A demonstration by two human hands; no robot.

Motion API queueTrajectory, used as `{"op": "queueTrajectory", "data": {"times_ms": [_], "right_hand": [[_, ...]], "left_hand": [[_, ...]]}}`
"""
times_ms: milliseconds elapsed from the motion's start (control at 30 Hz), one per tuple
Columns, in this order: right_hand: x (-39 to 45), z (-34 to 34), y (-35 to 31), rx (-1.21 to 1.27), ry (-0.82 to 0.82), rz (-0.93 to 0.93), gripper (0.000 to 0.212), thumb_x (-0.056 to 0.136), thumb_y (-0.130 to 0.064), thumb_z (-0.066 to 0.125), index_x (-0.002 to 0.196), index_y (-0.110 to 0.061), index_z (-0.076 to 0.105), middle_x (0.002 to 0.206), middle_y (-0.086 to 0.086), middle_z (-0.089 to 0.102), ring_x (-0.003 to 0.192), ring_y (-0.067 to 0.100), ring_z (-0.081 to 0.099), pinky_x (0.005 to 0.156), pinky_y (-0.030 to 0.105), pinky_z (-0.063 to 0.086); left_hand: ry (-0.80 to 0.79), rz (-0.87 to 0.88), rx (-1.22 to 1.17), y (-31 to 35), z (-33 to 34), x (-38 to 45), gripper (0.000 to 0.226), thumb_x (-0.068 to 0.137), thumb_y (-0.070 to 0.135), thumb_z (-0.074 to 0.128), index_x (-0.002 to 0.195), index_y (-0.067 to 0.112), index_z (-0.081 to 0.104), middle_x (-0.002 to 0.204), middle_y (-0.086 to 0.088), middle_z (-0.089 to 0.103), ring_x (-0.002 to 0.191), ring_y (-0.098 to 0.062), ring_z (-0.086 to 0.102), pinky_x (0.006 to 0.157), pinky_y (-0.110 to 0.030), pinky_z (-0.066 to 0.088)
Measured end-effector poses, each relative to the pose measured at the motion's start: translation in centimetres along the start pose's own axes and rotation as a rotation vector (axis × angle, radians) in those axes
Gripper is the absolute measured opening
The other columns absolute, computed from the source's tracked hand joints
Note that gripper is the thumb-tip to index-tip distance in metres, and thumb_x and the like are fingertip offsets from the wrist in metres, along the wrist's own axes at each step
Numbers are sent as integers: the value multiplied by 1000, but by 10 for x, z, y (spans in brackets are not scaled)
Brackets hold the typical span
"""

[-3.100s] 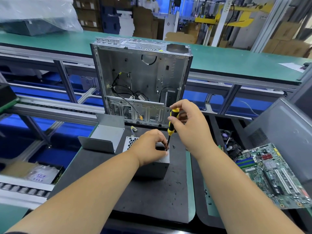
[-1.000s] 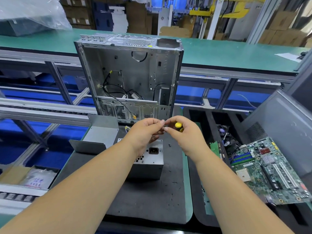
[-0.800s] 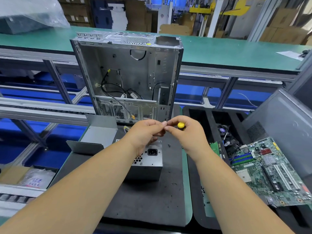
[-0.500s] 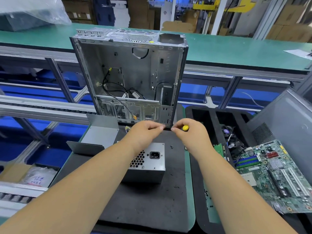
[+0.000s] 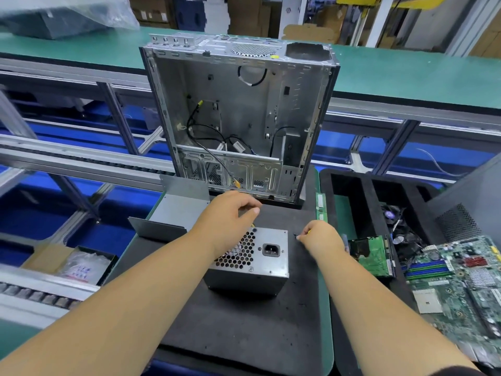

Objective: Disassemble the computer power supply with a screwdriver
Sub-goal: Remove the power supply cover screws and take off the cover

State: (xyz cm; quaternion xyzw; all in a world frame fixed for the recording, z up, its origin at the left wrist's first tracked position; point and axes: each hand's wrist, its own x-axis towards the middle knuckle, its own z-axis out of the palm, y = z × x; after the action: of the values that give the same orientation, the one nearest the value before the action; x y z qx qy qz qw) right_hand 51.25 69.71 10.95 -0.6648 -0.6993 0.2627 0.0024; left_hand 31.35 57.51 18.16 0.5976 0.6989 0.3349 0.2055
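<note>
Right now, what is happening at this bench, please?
A person is taking apart a grey metal power supply box that lies on a black foam mat. The left hand hovers over the far end of the box with relaxed fingers. The right hand is lowered to the mat right of the box, fingers curled beside small dark screws. An open silver computer case stands behind.

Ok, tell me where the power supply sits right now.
In the head view, the power supply sits mid-frame on the black mat, before the open case, between both hands.
</note>
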Motion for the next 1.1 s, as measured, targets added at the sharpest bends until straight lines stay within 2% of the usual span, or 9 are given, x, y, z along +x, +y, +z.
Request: {"op": "queueTrajectory", "data": {"times_ms": [167, 333, 467, 567, 700, 767, 900, 1033, 1100], "right_hand": [[4, 3, -2, -21, -31, 52, 32, 93, -36, 67, 111, -9, 69, 116, 14, 67, 111, 35, 61, 93, 43, 54], [5, -4, -4, -42, -86, 62, 39, 96, -41, 60, 111, -5, 70, 113, 14, 69, 108, 33, 63, 93, 38, 52], [1, -12, 0, 63, 46, 25, 29, 95, -28, 61, 100, -2, 71, 103, 17, 71, 101, 36, 65, 80, 34, 51], [-6, -30, -3, 322, 206, -15, 13, 88, -16, 55, 90, -10, 66, 97, 14, 70, 85, 33, 63, 70, 34, 50], [-36, -66, -25, 823, 245, -174, 25, 79, -10, 46, 81, -28, 64, 84, 2, 67, 67, 16, 54, 60, 30, 43], [-60, -82, -39, 1021, 238, -312, 28, 74, -10, 47, 74, -32, 64, 72, -5, 61, 63, 12, 52, 58, 27, 43], [-100, -99, -61, 1332, 108, -601, 28, 73, -5, 46, 74, -27, 64, 72, -4, 58, 62, 12, 52, 65, 27, 43], [-124, -94, -77, 1436, -37, -694, 21, 72, -2, 43, 79, -15, 58, 73, 1, 56, 59, 14, 49, 66, 29, 43], [-131, -86, -83, 1412, -74, -697, 20, 72, -2, 43, 81, -13, 57, 73, 3, 55, 59, 14, 48, 66, 29, 44]], "left_hand": [[-3, -1, -11, -5, -3, -5, 20, 97, 28, 58, 113, 32, 70, 106, 18, 59, 102, 3, 54, 86, -13, 38], [-8, 11, -5, -9, -5, -6, 20, 97, 30, 57, 111, 35, 69, 105, 21, 57, 101, 5, 53, 85, -12, 37], [-24, 16, -14, -11, -4, -8, 21, 96, 27, 58, 113, 35, 68, 105, 23, 56, 103, 2, 54, 87, -13, 37], [-55, 29, -30, -11, -3, -10, 23, 96, 24, 59, 114, 36, 67, 107, 24, 54, 106, 4, 53, 89, -12, 36], [-112, 51, -23, -8, -2, -14, 29, 92, 17, 60, 105, 43, 60, 114, 24, 51, 116, -2, 47, 88, -18, 39], [-156, 60, -4, -5, -3, -17, 33, 85, 13, 59, 100, 43, 57, 116, 23, 50, 119, -4, 44, 93, -29, 42], [-283, 163, 74, 0, -7, -23, 33, 71, 18, 62, 97, 35, 53, 117, 15, 51, 118, -10, 40, 104, -39, 37], [-299, 232, 186, -2, -6, -25, 37, 64, 45, 69, 97, 37, 53, 117, 14, 52, 119, -13, 43, 105, -39, 37], [-274, 234, 176, -3, -3, -26, 35, 65, 48, 71, 94, 39, 53, 114, 17, 53, 115, -11, 45, 103, -39, 38]]}}
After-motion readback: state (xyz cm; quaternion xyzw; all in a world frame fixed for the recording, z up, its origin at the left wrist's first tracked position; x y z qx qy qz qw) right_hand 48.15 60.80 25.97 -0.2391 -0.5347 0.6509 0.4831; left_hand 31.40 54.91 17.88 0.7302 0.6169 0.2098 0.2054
